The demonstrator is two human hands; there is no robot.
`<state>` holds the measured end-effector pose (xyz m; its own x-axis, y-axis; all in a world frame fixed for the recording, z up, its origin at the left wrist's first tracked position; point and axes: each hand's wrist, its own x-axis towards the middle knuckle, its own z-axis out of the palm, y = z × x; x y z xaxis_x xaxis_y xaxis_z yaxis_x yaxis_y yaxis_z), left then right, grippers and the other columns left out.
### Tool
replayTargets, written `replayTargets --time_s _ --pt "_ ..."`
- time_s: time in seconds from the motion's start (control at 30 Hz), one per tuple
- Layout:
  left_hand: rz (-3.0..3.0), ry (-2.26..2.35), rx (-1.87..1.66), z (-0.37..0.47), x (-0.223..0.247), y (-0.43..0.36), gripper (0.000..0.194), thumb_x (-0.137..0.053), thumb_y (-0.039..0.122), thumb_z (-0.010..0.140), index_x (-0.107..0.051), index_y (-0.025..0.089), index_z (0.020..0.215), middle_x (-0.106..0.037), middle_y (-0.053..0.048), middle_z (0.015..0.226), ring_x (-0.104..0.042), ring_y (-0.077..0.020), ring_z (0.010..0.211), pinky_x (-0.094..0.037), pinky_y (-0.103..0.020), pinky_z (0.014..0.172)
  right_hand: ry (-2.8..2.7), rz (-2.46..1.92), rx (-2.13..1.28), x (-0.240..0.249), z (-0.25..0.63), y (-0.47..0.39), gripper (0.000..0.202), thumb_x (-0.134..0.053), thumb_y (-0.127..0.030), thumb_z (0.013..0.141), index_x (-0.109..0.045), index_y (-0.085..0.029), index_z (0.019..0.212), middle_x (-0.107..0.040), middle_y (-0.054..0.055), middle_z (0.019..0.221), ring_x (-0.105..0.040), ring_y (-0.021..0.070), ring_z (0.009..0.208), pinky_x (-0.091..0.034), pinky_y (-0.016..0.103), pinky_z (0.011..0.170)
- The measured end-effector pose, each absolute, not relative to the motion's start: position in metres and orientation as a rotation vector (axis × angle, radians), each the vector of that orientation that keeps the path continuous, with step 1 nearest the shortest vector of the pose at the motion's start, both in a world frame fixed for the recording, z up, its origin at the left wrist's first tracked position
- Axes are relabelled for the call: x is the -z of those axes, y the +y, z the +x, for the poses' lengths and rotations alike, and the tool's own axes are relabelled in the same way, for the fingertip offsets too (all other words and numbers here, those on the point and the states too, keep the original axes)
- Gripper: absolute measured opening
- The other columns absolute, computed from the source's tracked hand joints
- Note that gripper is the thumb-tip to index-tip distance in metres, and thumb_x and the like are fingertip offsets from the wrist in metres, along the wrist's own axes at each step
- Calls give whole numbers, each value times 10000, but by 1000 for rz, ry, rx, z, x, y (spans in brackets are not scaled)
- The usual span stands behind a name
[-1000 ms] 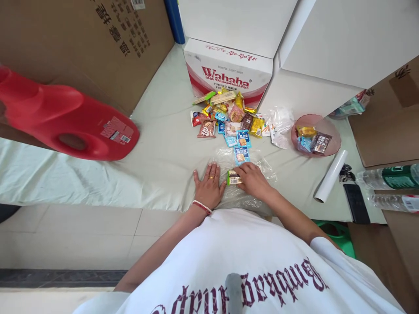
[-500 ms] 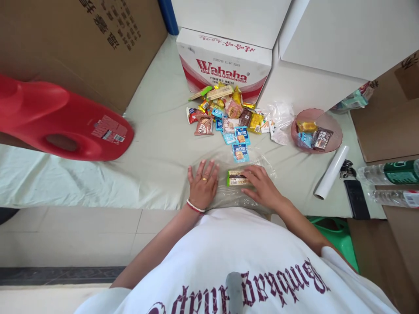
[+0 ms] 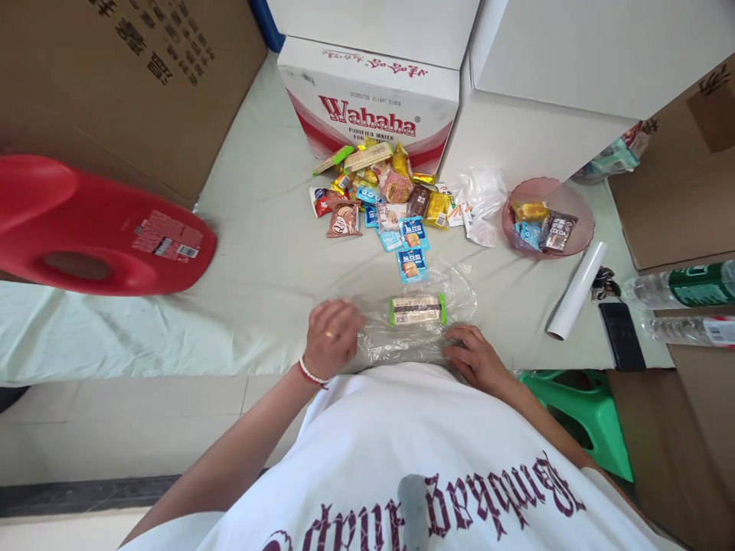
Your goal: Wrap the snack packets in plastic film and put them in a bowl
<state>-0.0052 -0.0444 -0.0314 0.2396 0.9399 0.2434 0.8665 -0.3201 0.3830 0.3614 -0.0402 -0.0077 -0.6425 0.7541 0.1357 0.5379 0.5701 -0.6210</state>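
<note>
On a clear plastic bag (image 3: 396,348), spread flat at the table's front edge, lies a snack bar (image 3: 418,310) in a cream wrapper with bright green ends. My left hand (image 3: 333,333) hovers at the bag's left side, fingers bent and smeared by motion, apart from the bar. At the bag's right edge rests my right hand (image 3: 476,357), its fingers loosely bent and a little apart, touching the film. The bar lies beyond its fingertips, not held. Just behind the bag are two blue snack packets (image 3: 412,265).
A heap of wrapped snacks (image 3: 379,191) leans against a Wahaha carton (image 3: 367,115). To the right stand a pink bowl (image 3: 583,222) holding several snacks, a white roll (image 3: 577,291), keys (image 3: 604,283), a phone (image 3: 622,337) and bottles (image 3: 697,285). A red jug (image 3: 109,229) lies left.
My right hand has let go of the snack bar and moved toward me, to the bag's right edge. The left hand has curled and shifted left. The camera view has shifted slightly.
</note>
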Motion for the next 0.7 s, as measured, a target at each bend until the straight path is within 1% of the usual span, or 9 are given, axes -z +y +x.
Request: replayTargets --time_s 0.03,0.1,0.2,0.27,0.33,0.43,0.53,0.63,0.7 --pt "2407 1555 -606 -3 28 -49 333 -497 245 941 -730 357 1150 -741 -53 1253 -590 -253 1333 -359 -512 1183 -2410 -1042 -766 5 361 -39 203 -573 -198 963 -739 -276 1049 -664 105 1219 -544 293 1214 -551 531 975" --pt "2482 1260 -472 4 20 -53 404 -466 226 963 -709 444 1201 -749 27 1265 -621 -193 1293 -362 -432 1178 -2413 -1038 -771 -1 361 -34 210 -562 -208 965 -739 -272 1057 -667 105 1200 -561 287 1167 -552 518 956" --pt "2486 1091 -305 14 5 -45 533 -423 183 965 -613 477 1367 -675 54 1406 -577 -170 1349 -327 -392 1176 -2440 -1024 -804 -13 361 -25 230 -525 -223 981 -733 -267 1069 -660 113 1211 -595 265 1077 -565 468 890" --pt "2484 1163 -266 17 -2 -32 623 -434 154 922 -528 416 1479 -601 6 1499 -563 -208 1356 -320 -431 1146 -2445 -1010 -830 -20 360 -19 244 -498 -234 997 -722 -268 1089 -663 111 1206 -612 245 1032 -568 429 855" --pt "2469 1296 -250 15 -5 -20 714 -448 159 880 -413 320 1574 -517 -59 1574 -591 -257 1290 -339 -470 1077 -2439 -994 -827 -25 358 -14 246 -486 -244 1008 -710 -266 1106 -673 106 1181 -624 235 1017 -566 406 848" --pt "2422 1419 -208 5 -5 -8 728 -435 251 901 -318 230 1620 -467 -108 1606 -628 -279 1130 -373 -472 960 -2396 -997 -840 -30 357 -9 243 -486 -264 1017 -704 -262 1124 -679 108 1170 -650 230 1021 -571 390 845" --pt "2408 1384 -176 -6 -2 -4 720 -478 306 869 -398 253 1583 -484 -81 1599 -605 -283 1124 -384 -451 930 -2291 -1058 -939 -34 354 -1 241 -496 -308 1024 -707 -274 1135 -684 105 1159 -676 224 1025 -581 389 863" --pt "2411 1315 -180 -11 2 -6 773 -580 283 734 -518 305 1503 -421 -41 1644 -519 -328 1284 -375 -475 1005 -2199 -1129 -995 -37 348 14 229 -520 -354 1021 -714 -272 1113 -695 93 1118 -677 222 1026 -569 392 887" --pt "2401 1291 -195 -11 6 -8 738 -627 292 699 -592 325 1436 -380 -32 1666 -432 -363 1388 -346 -510 1074 -2164 -1184 -1017 -36 344 28 237 -529 -378 1019 -722 -255 1081 -699 82 1053 -674 205 936 -561 359 822"
